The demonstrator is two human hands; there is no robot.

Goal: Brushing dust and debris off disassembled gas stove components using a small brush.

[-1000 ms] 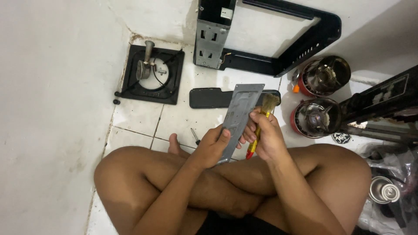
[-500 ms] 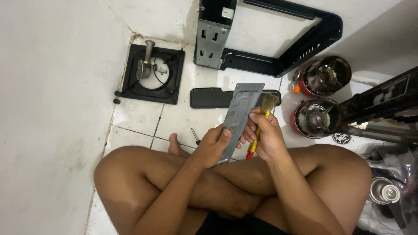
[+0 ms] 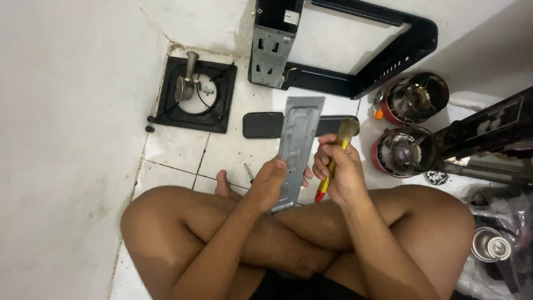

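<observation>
A white tiled floor [image 3: 183, 147] meets a white wall [image 3: 61, 111] in a corner, with dark grime along the joint. The person sits cross-legged on the tiles, knees spread wide.

Taking the grey plate [image 3: 297, 139] as the landmark: it is a long, narrow strip of pressed metal, held up over the person's shins, its long axis running from the lap away toward the far wall, leaning slightly right at the top. Its flat face is turned to the camera.

Beyond the plate, one large black frame [image 3: 388, 61] lies open on the floor, with a grey bracket [image 3: 269, 55] at its left end. Far to the plate's left sits one square black burner tray [image 3: 194, 94] with a metal burner tube in it. To the right stand two round red-rimmed pots [image 3: 413, 100], one behind the other, and a dark bar [image 3: 483, 130] beyond them. Just behind the plate lies one black flat cover [image 3: 264, 125]. Far right and nearer the person, one metal can [image 3: 491, 244] rests on plastic wrap.

The left hand [image 3: 272, 180] is closed around the plate's lower end. The right hand [image 3: 338, 166] is wrapped around one brush [image 3: 336, 158] with a yellow and red handle, bristles up, just beside the plate's right edge. One small screw [image 3: 249, 172] lies left of the plate's foot.
</observation>
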